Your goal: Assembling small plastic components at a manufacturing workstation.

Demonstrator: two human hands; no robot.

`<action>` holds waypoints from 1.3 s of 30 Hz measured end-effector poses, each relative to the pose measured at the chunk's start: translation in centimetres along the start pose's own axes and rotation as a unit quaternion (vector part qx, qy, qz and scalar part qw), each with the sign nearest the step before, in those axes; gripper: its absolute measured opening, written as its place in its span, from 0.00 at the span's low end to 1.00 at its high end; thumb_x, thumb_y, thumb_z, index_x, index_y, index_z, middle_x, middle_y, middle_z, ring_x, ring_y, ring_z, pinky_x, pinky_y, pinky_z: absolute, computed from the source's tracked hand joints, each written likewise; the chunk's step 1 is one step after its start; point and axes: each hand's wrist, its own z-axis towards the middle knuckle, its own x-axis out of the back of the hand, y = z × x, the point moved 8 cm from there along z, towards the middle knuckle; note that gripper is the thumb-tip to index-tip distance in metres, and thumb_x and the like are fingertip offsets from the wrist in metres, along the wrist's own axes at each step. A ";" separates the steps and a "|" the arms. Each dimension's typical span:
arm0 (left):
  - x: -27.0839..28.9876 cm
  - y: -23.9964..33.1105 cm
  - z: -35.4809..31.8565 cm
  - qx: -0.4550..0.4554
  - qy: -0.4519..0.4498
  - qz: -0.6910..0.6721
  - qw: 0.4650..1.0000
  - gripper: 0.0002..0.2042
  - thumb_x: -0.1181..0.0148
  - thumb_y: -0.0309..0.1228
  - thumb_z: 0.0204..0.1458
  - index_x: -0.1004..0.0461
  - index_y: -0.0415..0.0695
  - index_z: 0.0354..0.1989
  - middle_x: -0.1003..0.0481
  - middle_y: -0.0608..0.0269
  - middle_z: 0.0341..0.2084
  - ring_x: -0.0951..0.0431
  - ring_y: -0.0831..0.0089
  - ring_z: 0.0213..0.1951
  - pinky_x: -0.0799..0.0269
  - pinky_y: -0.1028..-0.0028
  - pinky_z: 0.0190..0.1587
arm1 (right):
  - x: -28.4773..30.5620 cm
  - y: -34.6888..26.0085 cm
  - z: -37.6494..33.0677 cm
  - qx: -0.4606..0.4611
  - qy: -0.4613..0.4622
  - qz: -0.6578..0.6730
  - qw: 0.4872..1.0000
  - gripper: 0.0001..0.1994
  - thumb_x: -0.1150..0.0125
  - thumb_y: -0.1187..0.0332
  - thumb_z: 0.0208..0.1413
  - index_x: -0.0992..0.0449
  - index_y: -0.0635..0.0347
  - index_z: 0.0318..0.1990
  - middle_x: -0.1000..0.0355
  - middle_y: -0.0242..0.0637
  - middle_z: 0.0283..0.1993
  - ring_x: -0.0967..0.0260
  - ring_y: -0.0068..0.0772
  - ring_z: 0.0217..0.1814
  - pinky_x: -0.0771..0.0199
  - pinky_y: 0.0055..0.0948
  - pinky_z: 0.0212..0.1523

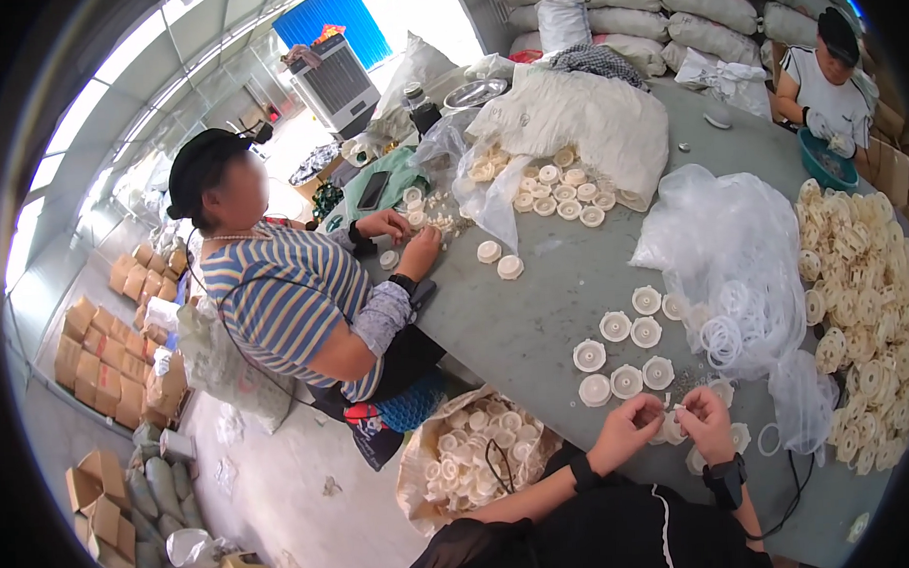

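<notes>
My left hand [625, 433] and my right hand [706, 422] are close together above the table's near edge. Thumb and fingers of each are pinched on something small and pale, too small to name. Just beneath them lie round cream plastic parts [672, 433], partly covered by the hands. Several similar scalloped discs [626, 381] with raised centres sit in loose rows to the left and beyond. Tiny pieces [686, 384] are scattered past my fingers. A clear plastic bag [733, 234] spreads at the right, with translucent rings [722, 340] at its near end.
Cream plastic parts pile up [872, 340] at the table's right. A sack of discs [480, 453] stands on the floor at left. One co-worker [284, 280] handles small parts across the left edge; another [833, 90] holds a teal bowl [828, 161]. A white sack [589, 119] spills discs.
</notes>
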 end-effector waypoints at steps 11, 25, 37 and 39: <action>0.3 0.8 0.0 -0.073 0.010 0.023 0.997 0.10 0.43 0.22 0.46 0.30 0.40 0.39 0.32 0.69 0.27 0.33 0.83 0.28 0.34 0.81 0.32 | -0.4 1.0 -0.1 -0.043 -0.048 -0.047 0.997 0.04 0.43 0.74 0.47 0.32 0.63 0.27 0.33 0.27 0.21 0.38 0.12 0.20 0.39 0.14 0.20; 0.1 -0.9 0.0 0.070 -0.030 -0.140 0.987 0.12 0.46 0.23 0.50 0.29 0.36 0.44 0.26 0.64 0.33 0.27 0.81 0.34 0.31 0.80 0.38 | -0.3 0.9 -1.1 -0.073 -0.050 0.058 0.994 0.09 0.50 0.66 0.56 0.30 0.61 0.28 0.32 0.29 0.22 0.37 0.15 0.20 0.38 0.15 0.20; -0.8 1.4 0.3 0.055 -0.048 -0.143 0.987 0.11 0.48 0.18 0.50 0.29 0.36 0.43 0.28 0.64 0.33 0.26 0.77 0.35 0.29 0.78 0.39 | -1.2 0.4 -1.4 -0.067 -0.083 0.132 0.985 0.10 0.49 0.63 0.56 0.29 0.61 0.31 0.33 0.27 0.24 0.38 0.13 0.23 0.39 0.13 0.20; -1.0 1.7 0.3 0.041 -0.050 -0.127 0.990 0.11 0.48 0.17 0.49 0.29 0.35 0.43 0.29 0.65 0.32 0.26 0.77 0.34 0.28 0.78 0.39 | -1.3 0.3 -1.9 -0.087 -0.099 0.121 0.984 0.10 0.51 0.63 0.57 0.29 0.59 0.29 0.33 0.27 0.22 0.38 0.14 0.20 0.39 0.13 0.21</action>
